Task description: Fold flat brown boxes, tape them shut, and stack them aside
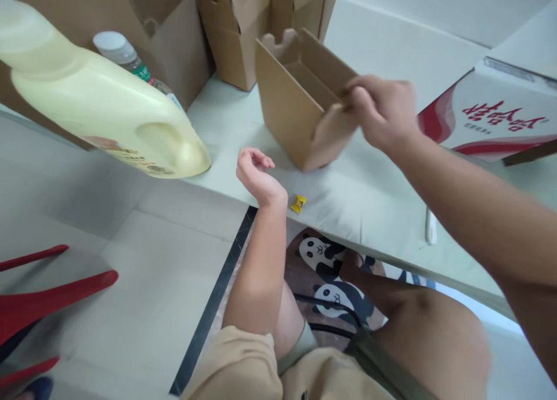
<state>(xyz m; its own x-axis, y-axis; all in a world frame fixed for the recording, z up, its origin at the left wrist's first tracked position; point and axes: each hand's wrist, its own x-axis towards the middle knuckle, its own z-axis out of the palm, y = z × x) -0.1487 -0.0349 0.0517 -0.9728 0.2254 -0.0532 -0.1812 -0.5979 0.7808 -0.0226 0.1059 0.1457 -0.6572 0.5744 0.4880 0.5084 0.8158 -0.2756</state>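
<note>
Right hand (383, 113) pinches the open brown cardboard box (300, 98), mid-fold; left hand (255, 171) loosely curled, empty. Next: steady flap alignment.

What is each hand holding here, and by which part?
The right hand grips the open cardboard box by its side flap at the top edge. The left hand holds nothing; it rests curled on the table.

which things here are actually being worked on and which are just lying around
In hand:
- small open cardboard box, gripped at its flap by the right hand
- left hand, empty, curled on the table edge near the box

Lying about:
- yellow wrapped candy
- cream jug
- water bottle
- other cardboard boxes
- red-and-white printed carton
</note>
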